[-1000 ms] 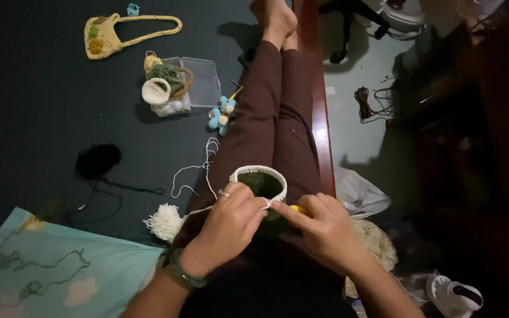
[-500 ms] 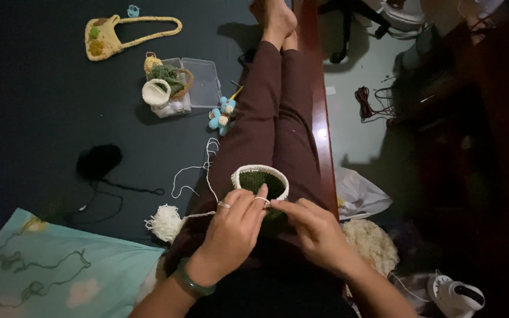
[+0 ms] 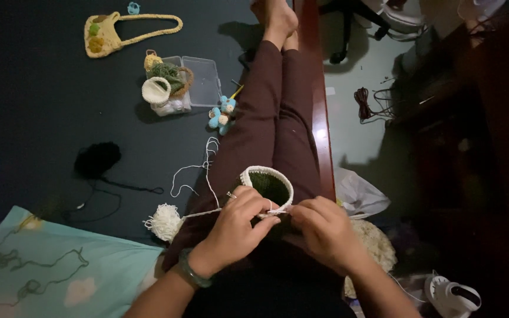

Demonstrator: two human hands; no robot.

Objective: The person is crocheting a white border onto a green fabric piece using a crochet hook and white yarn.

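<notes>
A small round crocheted basket (image 3: 268,183), dark green with a white rim, rests on my lap over maroon trousers. My left hand (image 3: 238,222) pinches its near edge, with white yarn (image 3: 198,176) running from it to a white yarn ball (image 3: 164,221) on the dark bed cover. My right hand (image 3: 325,229) grips the same near rim from the right, apparently around a crochet hook that is mostly hidden. My legs stretch away to bare feet at the top.
A clear plastic box (image 3: 203,80) with crocheted pieces, a blue crocheted flower (image 3: 222,115), a yellow crocheted bag (image 3: 108,33) and black yarn (image 3: 96,159) lie on the cover. A light blue pillow (image 3: 42,265) is at lower left. The wooden bed edge (image 3: 317,100) runs right of my legs.
Both hands have shifted slightly along the basket's near rim. A yellow hook handle seen in my right hand earlier is now hidden.
</notes>
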